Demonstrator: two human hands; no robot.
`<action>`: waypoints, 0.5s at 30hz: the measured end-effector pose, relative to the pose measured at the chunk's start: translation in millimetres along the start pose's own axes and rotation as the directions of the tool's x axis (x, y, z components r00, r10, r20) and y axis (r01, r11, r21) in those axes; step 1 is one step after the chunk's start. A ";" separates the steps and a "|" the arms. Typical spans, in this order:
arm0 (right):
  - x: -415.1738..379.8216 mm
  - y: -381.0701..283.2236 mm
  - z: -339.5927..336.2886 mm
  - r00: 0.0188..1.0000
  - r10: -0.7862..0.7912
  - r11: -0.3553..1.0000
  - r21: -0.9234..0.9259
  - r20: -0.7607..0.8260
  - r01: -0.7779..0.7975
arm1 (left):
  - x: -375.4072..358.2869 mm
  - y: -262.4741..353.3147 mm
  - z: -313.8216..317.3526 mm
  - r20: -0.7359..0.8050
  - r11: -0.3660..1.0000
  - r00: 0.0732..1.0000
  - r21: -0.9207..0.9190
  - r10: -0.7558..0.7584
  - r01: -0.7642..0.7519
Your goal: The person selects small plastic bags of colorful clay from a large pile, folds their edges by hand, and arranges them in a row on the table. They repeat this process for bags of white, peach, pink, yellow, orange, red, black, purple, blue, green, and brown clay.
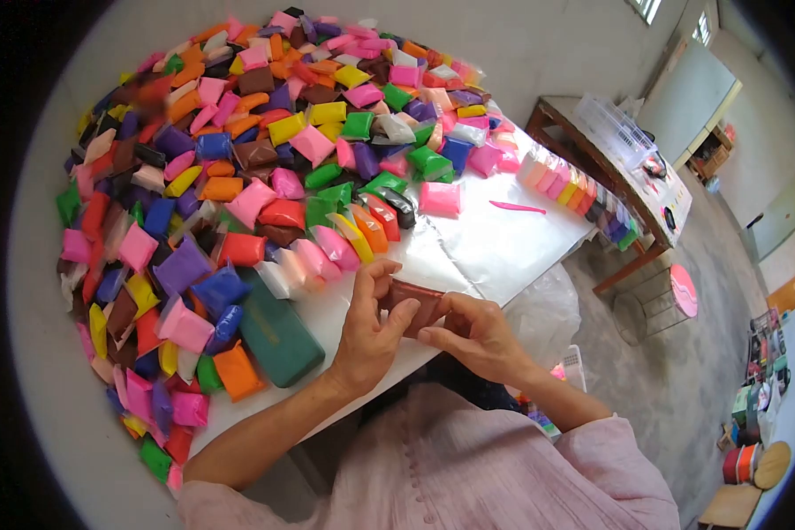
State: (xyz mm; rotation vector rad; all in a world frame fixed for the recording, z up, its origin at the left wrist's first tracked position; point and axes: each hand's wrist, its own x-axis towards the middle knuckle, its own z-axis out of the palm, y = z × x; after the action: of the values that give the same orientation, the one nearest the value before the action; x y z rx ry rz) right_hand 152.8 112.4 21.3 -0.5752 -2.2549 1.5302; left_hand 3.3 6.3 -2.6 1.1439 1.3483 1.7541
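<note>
Between my two hands, just over the table's front edge, is a brown clay packet (412, 303) in clear wrapping. My left hand (368, 334) grips its left side, thumb in front and fingers behind. On the right side, my right hand (479, 334) pinches the packet between thumb and fingers. Beyond my left hand, a row of packets stands lined up, among them a yellow packet (352, 237), an orange packet (368, 228) and a red packet (382, 216). A dark green box (278, 331) lies left of my left hand.
A large heap of many-coloured packets (238, 132) covers the table's left and back. A pink plastic knife (518, 208) lies on the white table surface (477, 256). Another packet row (579, 185) stands at the right corner. Beyond are a wooden table (583, 124) and a wire-sided stool (658, 296).
</note>
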 end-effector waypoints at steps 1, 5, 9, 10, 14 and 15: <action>1.6 0.2 1.5 1.000 0.004 0.999 0.052 -0.015 -0.003 | 0.2 1.9 -0.1 0.005 0.999 1.000 -0.038 -0.026 0.026; 5.0 -0.5 2.4 0.999 -0.004 0.995 0.101 -0.042 0.008 | 0.9 2.8 0.5 0.037 0.990 0.998 -0.126 -0.060 0.064; 11.9 4.2 -1.4 0.977 -0.145 0.989 0.019 -0.159 0.150 | 2.4 0.8 0.2 0.052 0.995 0.998 -0.082 -0.045 0.049; 16.6 1.4 -9.4 0.954 -0.193 0.978 -0.127 -0.230 0.167 | 1.7 -3.4 -1.2 0.025 0.996 0.998 0.068 -0.054 0.052; 75.2 5.3 -38.0 0.826 -0.401 0.875 -0.434 -0.397 0.216 | 2.0 3.7 1.8 0.024 0.973 0.999 0.228 -0.043 0.037; 92.3 11.6 -41.8 0.832 -0.396 0.877 -0.428 -0.389 0.217 | 2.2 3.0 1.6 0.024 0.969 0.999 0.246 -0.042 0.035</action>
State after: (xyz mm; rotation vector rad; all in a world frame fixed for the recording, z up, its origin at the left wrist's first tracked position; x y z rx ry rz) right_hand 96.5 196.9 31.1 -0.5627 -2.1161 0.7089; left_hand 3.9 8.1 1.0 1.2599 1.5927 1.5687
